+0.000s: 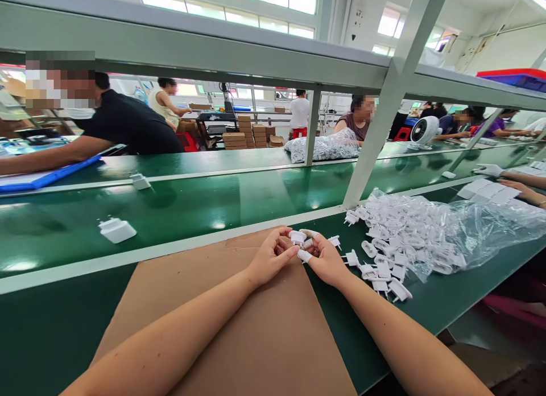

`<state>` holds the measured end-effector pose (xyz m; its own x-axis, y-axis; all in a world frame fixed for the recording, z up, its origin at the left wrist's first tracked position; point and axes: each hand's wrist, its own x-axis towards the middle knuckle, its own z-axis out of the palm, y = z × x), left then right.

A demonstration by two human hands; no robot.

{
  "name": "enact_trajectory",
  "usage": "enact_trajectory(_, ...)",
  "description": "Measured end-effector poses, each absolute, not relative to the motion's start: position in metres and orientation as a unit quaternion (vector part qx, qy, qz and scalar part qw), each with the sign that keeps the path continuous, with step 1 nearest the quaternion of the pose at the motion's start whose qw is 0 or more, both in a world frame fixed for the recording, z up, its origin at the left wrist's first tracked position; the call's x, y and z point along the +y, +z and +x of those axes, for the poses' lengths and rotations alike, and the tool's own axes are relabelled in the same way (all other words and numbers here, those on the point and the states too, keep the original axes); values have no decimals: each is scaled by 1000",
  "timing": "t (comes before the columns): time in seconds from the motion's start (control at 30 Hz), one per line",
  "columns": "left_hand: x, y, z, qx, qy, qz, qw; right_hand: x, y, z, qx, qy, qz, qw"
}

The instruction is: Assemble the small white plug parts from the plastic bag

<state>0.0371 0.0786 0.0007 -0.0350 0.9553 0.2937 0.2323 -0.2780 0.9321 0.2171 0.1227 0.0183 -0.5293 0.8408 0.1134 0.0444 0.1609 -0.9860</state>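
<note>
Two hands (298, 254) pinch plug part (297, 236) between fingertips (294, 250).

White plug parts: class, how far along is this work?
Done, perhaps: two white adapters lie on the green belt. In hand: left hand and right hand pinch one white plug part. Left: a large pile spilling from the plastic bag.

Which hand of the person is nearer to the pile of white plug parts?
Right. Both hands pinch a white part; the right hand is just left of the pile, the left hand farther left, above the cardboard.
</note>
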Motion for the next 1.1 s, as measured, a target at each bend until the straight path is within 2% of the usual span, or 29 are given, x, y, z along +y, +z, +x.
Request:
enact_trajectory(0.47,77,8,38,484,509,607,372,119,21,218,-661,575,-329,353)
enact_trajectory(1.1,77,4,37,492,500,619,353,119,21,218,-661,579,-332,343)
